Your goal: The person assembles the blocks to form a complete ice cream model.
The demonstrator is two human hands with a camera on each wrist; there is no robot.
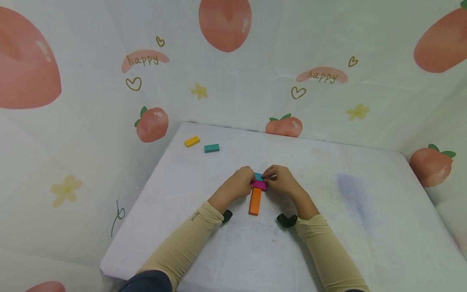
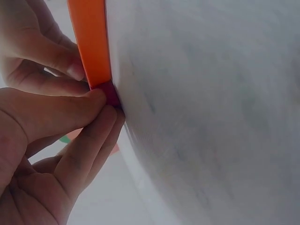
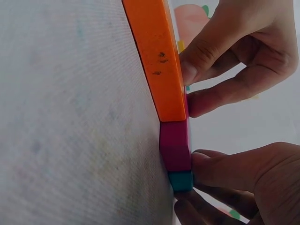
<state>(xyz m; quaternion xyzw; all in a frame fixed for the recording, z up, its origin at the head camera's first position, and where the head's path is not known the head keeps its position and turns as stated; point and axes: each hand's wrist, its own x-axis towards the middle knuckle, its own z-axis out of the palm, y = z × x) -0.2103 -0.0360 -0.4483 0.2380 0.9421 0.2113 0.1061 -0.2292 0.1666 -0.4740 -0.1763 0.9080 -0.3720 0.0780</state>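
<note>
An orange block (image 1: 255, 201) lies lengthwise on the table, with a magenta block (image 1: 259, 185) set across its far end. Against the magenta block's far side is a blue-teal block (image 1: 258, 177). My left hand (image 1: 241, 181) pinches the left end of the magenta block; the left wrist view shows its thumb and fingers on that end. From the other side my right hand (image 1: 281, 178) pinches the blue-teal block, its thumb close to the magenta edge in the right wrist view. Fingers hide part of both small blocks.
A yellow block (image 1: 192, 141) and a teal block (image 1: 212, 148) lie apart near the table's far left corner. Behind the white table (image 1: 310, 251) hangs a fruit-printed cloth (image 1: 240, 93). Dark wrist devices (image 1: 287, 220) show beside the sleeves.
</note>
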